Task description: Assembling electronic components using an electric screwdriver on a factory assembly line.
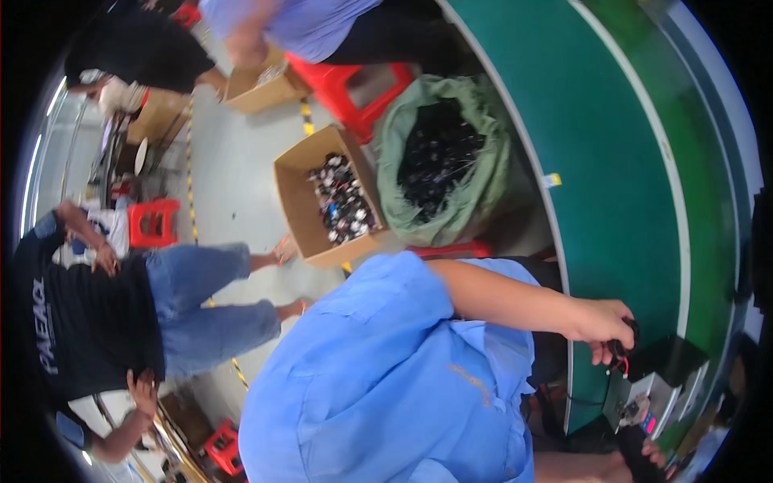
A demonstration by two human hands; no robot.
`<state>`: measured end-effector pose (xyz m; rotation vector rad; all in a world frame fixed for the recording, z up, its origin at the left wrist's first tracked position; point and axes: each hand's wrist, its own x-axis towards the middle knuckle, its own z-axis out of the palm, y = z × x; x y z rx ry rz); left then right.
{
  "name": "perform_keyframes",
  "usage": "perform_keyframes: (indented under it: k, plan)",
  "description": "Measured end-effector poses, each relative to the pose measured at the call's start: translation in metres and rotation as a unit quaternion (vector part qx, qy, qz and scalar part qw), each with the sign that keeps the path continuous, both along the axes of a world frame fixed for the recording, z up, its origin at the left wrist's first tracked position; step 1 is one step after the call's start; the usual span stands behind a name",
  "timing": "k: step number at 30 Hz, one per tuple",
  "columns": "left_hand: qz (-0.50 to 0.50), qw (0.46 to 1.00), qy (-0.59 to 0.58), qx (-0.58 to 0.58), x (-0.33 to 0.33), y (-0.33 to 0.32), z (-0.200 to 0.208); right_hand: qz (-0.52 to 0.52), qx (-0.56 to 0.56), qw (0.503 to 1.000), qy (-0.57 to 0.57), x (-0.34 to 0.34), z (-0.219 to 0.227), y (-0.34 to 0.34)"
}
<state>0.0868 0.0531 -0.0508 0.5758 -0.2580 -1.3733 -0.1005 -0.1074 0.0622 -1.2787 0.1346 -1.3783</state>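
Note:
My left hand reaches over the edge of the green work surface. Its fingers are closed round a small black part with thin red wires; the exact kind does not show. Low in the picture, my right hand is partly cut off and dim. Its fingers curl round a dark black piece whose kind I cannot make out. Between the two hands stands a grey metal device with a lit red display and a small pale part on it. My blue shirt fills the lower middle.
Beside the bench are a green woven sack of black parts and a cardboard box of small black-and-white parts. Red stools and another carton stand on the grey floor. A person in black stands at left; others work farther off.

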Motion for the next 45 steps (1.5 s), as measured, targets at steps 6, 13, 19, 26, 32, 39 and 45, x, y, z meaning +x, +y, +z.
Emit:
perform_keyframes:
  k: [6,13,19,26,32,39,45]
  plan:
    - [-0.003,0.995,-0.049,0.092,0.017,0.009,0.013,0.178,0.075,0.98,-0.051,-0.003,0.003,-0.005]
    - [-0.04,0.993,-0.089,0.06,0.011,0.011,0.016,0.006,-0.106,0.993,-0.046,0.026,0.036,0.006]
    - [-0.043,0.988,-0.121,0.081,-0.001,0.002,0.013,-0.031,-0.074,0.997,-0.019,0.028,0.032,-0.001]
    - [-0.041,0.986,-0.134,0.094,-0.005,0.001,0.009,-0.123,-0.067,0.983,0.122,0.044,0.025,-0.001]
    - [-0.051,0.988,-0.121,0.075,-0.004,-0.001,0.006,-0.11,-0.019,0.985,0.129,0.041,0.02,0.001]
    - [-0.066,0.985,-0.136,0.078,-0.007,-0.002,0.007,0.094,-0.064,0.992,-0.047,0.032,0.014,0.029]
    - [-0.065,0.983,-0.149,0.082,-0.013,-0.004,0.004,0.124,-0.112,0.985,-0.041,0.049,0.009,0.046]
